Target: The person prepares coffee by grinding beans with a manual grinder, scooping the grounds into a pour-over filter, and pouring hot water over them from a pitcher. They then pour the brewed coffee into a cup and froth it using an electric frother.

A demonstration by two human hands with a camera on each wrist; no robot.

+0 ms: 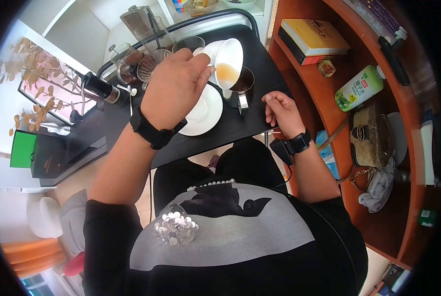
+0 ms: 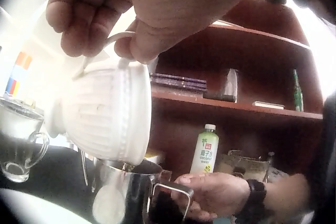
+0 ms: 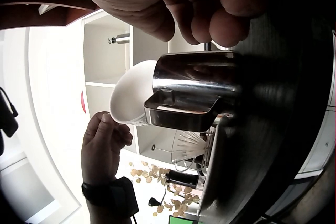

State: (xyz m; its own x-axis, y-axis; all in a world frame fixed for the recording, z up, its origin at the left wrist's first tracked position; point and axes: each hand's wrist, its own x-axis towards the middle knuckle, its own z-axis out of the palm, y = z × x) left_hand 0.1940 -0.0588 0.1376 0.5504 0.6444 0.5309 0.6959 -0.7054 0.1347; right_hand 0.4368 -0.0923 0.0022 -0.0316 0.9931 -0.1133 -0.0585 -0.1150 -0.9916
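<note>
My left hand [image 1: 178, 79] pinches the handle of a white ribbed cup [image 2: 107, 111], tipped on its side with its mouth over a steel milk pitcher [image 1: 242, 91]. Some light brown liquid [image 1: 226, 74] lies inside the cup. In the left wrist view, the cup's lower rim is right at the pitcher's top. The pitcher stands upright on the black table, its handle toward me. Beside it, my right hand [image 1: 285, 116] is loosely curled and holds nothing; its fingers [image 3: 231, 27] show near the pitcher in the right wrist view. A white saucer [image 1: 204, 118] lies under my left wrist.
Glassware, including a ribbed glass dripper [image 1: 149, 66], stands at the table's back left, near a black hand grinder [image 1: 102, 89]. A wooden shelf [image 1: 307, 81] on the right holds books [image 1: 316, 37], a coconut water bottle [image 1: 361, 89] and a handbag [image 1: 371, 135].
</note>
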